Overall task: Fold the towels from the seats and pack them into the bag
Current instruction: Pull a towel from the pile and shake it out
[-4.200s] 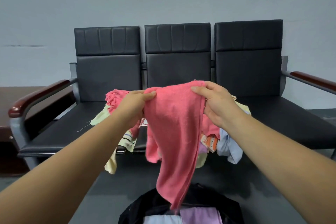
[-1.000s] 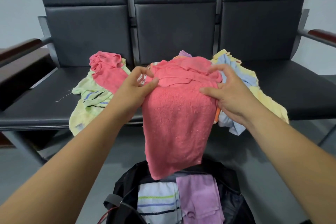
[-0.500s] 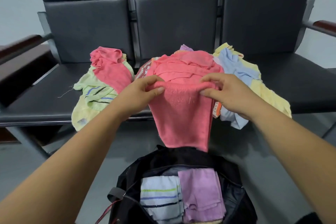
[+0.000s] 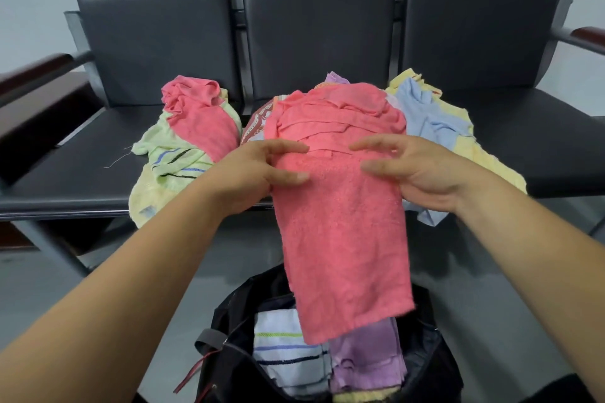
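A pink towel [image 4: 343, 239] hangs from the front edge of the middle seat, its lower end over the open black bag [image 4: 229, 366]. My left hand [image 4: 258, 170] grips its left edge, thumb on top. On the right edge my right hand [image 4: 409, 170] holds it the same way, fingers pointing inward. The towel's upper part lies bunched on a pile of towels [image 4: 425, 111] on the seat. Inside the bag lie a folded striped white towel [image 4: 288, 357] and a folded purple towel [image 4: 366, 357].
A second heap with a pink and a pale green striped towel [image 4: 183, 147] lies on the left seat. The black three-seat bench [image 4: 82, 167] has wooden armrests [image 4: 36, 72] at both ends. The bag stands on grey floor [image 4: 98, 271] before the bench.
Earlier both hands held the towel up in the air. It now lies over the pile on the seat, and in the last half second its hanging end has dropped lower over the bag.
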Tool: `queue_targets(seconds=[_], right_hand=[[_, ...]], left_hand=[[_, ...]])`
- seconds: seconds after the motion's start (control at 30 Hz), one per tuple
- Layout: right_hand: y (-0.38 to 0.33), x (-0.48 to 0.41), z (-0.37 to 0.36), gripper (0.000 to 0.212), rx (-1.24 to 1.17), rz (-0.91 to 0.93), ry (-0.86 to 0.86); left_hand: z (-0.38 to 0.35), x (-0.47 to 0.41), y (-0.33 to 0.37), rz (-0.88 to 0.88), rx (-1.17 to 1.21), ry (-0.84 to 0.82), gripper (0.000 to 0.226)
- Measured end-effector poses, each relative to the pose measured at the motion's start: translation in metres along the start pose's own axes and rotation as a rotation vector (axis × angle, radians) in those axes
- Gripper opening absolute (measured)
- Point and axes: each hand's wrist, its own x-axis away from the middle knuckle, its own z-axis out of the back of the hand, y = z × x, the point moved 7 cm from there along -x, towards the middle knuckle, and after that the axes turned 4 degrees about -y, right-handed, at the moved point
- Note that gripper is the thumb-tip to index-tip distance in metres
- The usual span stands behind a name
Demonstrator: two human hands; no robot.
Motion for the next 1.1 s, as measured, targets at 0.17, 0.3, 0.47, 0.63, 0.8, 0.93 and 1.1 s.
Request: queue_targets(seconds=[0.17, 0.3, 0.47, 0.63, 0.8, 0.93, 1.1], right_hand=[[-0.009, -0.001, 0.011, 0.023, 0.835, 0.124, 0.203], [0.002, -0.003, 0.014, 0.016, 0.494, 0.168, 0.175], [0.019, -0.008, 0.027, 0.032, -0.057, 0.019, 0.227], [0.004, -0.001, 0.01, 0.054, -0.396, 0.007, -0.034], [0.008, 0.006, 0.021, 0.024, 0.523, -0.037, 0.165], [0.016, 0.006, 0.019, 0.013, 0.44, 0.031, 0.196], [0.024, -0.001, 0.022, 0.017, 0.164, 0.021, 0.13]], left_hand=[[-0.001, 0.004, 0.018, -0.24, -0.695, 0.16, 0.012], [0.003, -0.002, 0.007, -0.205, -0.514, 0.096, 0.007], [-0.004, -0.005, -0.009, 0.018, 0.213, 0.11, 0.024], [-0.022, -0.004, -0.004, 0.057, 0.55, -0.048, 0.031], [-0.008, -0.002, 0.002, -0.118, -0.55, 0.094, 0.02], [-0.017, -0.001, 0.003, -0.195, -0.622, 0.105, 0.008], [-0.015, -0.005, -0.014, -0.026, -0.142, 0.088, 0.005]])
